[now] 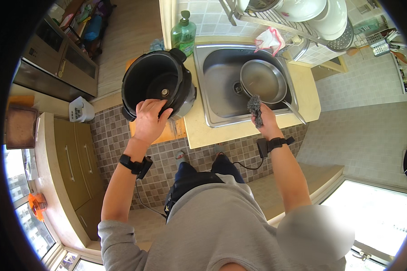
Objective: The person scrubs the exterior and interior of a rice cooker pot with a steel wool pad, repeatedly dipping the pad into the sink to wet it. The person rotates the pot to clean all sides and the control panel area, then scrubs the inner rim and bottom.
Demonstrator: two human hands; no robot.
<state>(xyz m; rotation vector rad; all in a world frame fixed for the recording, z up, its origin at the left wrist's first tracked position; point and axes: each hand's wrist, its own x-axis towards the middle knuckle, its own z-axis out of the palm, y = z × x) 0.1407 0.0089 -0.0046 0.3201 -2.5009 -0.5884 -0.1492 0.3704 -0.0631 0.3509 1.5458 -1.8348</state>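
My left hand [152, 118] grips the near rim of a black electric pressure cooker body [188, 103], with fingers over the inner side and thumb outside. No inner pot sits in it, and a round metal piece [165, 92] shows at its bottom. My right hand [268, 119] holds a grey steel wool scourer [254, 110] above the front edge of a stainless steel sink [220, 73]. Just beyond the scourer, a metal frying pan [263, 81] stands in the sink beside the drain [237, 88]. Its handle [294, 111] reaches over the sink's front right corner.
A green pump bottle [184, 35] stands behind the cooker. A dish rack [274, 23] with white plates [329, 20] hangs above the sink, a pink-edged cloth [270, 40] below it. The cooker rests on a wooden surface [173, 130] left of the pale countertop [207, 135].
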